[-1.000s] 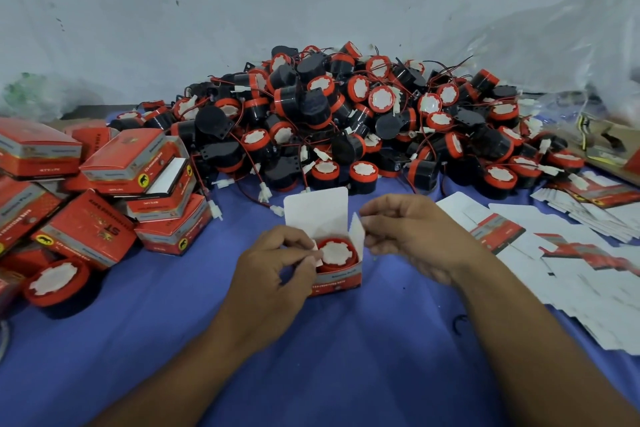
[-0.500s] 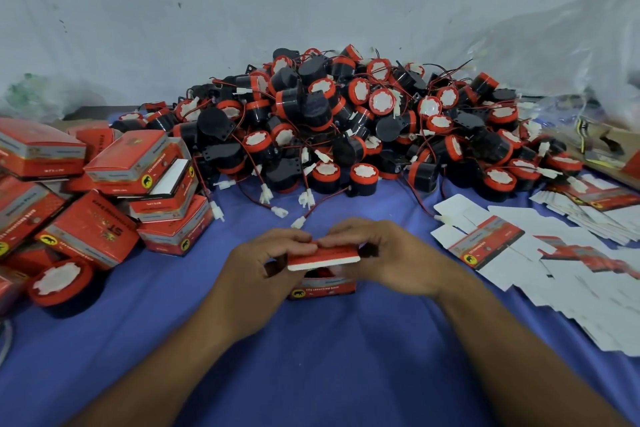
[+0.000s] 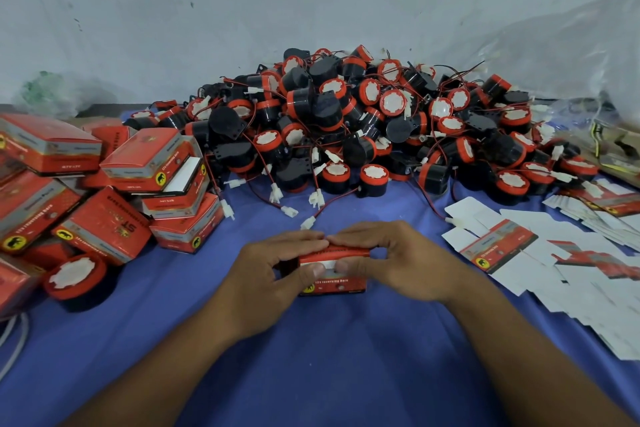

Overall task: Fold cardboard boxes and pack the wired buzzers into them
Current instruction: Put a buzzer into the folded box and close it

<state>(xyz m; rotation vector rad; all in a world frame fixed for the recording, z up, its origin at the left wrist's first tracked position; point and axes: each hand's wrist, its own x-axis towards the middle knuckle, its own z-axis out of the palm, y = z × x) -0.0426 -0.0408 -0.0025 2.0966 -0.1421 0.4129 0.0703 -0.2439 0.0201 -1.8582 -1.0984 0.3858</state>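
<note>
Just 1 box in L hand + R hand grip

White lettering on the red front of the centre box reads "12V reversing Horn". The same line runs along an unfolded carton at right. A packed box at left carries large letters "ST", upside down, and a yellow round badge with a black animal figure. Smaller print is unreadable.
</note>
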